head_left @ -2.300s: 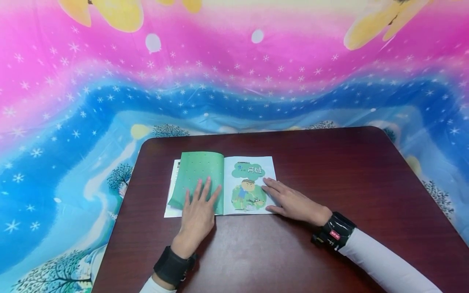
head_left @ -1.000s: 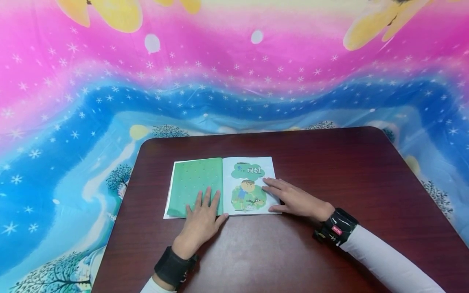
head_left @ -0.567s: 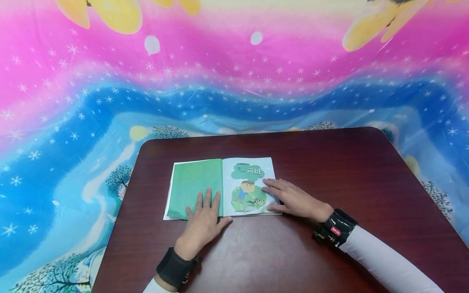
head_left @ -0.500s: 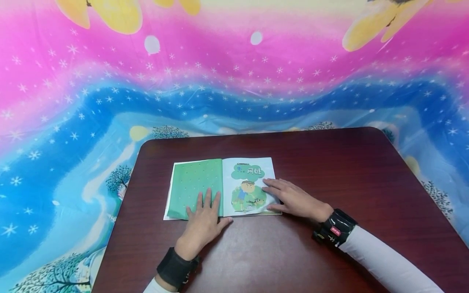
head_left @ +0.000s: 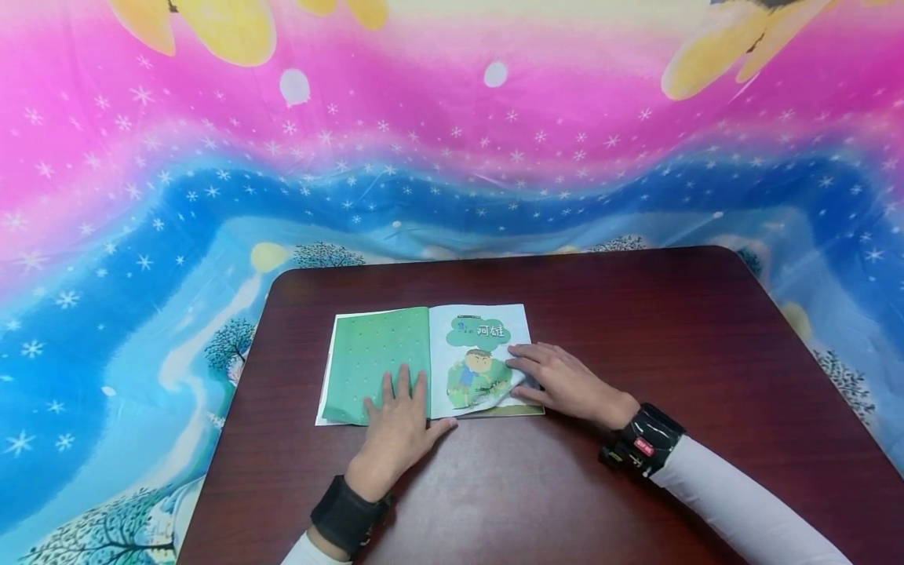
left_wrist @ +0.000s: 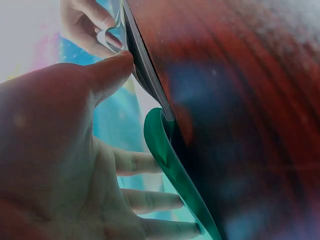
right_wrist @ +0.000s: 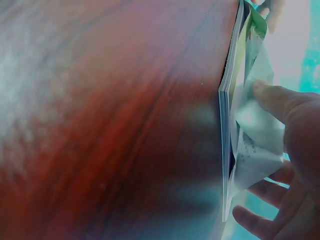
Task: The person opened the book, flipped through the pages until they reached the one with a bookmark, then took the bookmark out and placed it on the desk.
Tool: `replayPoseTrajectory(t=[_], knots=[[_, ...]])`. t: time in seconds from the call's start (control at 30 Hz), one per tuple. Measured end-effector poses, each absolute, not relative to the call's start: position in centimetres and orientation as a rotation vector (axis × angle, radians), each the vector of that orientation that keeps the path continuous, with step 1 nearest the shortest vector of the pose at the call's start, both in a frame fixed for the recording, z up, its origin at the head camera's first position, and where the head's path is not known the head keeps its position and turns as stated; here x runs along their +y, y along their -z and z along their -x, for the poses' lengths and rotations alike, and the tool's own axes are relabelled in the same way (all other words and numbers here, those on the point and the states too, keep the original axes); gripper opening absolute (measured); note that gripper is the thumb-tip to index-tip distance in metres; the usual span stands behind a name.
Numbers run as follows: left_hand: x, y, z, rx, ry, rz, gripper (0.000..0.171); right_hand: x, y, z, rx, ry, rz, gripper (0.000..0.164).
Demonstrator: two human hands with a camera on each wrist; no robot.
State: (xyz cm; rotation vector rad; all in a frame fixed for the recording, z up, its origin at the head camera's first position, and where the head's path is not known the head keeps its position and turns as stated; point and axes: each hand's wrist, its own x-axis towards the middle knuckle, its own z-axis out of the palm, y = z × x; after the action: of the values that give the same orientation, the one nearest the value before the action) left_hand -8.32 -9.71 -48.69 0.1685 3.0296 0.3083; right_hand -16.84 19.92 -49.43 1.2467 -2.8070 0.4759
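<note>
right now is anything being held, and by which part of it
The right hand pinches the white page near its lower outer corner; the left hand holds nothing

The book (left_wrist: 148, 65) shows by its edge, with the layers of pages pressed thin together. Below it, the green page (left_wrist: 167, 150) bends over in a rounded curl. The left hand (left_wrist: 55, 145) is the nearest of the hands: its thumb reaches to the book's edge, and three straight fingers meet the green page. Above the book is the right hand (left_wrist: 87, 25), a pale page (left_wrist: 104, 39) looping at its fingers. To the book's right, the reddish-brown tabletop (left_wrist: 245, 110) carries blurred reflections.
</note>
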Motion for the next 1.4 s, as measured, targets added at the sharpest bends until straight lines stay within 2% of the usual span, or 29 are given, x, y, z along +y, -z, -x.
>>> replayPoseTrajectory(t=[0.43, 0.77, 0.9, 1.17, 1.3, 1.4], knots=[[-8.9, 48.7, 8.7, 3.068, -0.304, -0.142, 0.102, 19.6, 49.3, 17.1, -2.678, -0.473, -1.156, 0.05], [-8.5, 48.7, 8.7, 3.078, -0.226, -0.135, 0.09, 19.4, 49.0, 17.3, -2.666, -0.494, -1.09, 0.053], [-8.4, 48.7, 8.8, 3.071, -0.165, -0.129, 0.082, 19.5, 49.0, 17.3, -2.658, -0.527, -1.072, 0.06], [-8.5, 48.8, 8.8, 3.069, -0.148, -0.137, 0.073, 19.8, 49.0, 17.3, -2.712, -0.584, -0.925, 0.092], [-8.6, 48.8, 8.7, 3.1, -0.16, -0.161, 0.068, 19.9, 49.0, 17.1, -2.773, -0.587, -0.892, 0.098], [-8.6, 48.8, 8.7, 3.116, -0.171, -0.171, 0.065, 19.9, 49.1, 16.9, -2.816, -0.571, -0.909, 0.096]])
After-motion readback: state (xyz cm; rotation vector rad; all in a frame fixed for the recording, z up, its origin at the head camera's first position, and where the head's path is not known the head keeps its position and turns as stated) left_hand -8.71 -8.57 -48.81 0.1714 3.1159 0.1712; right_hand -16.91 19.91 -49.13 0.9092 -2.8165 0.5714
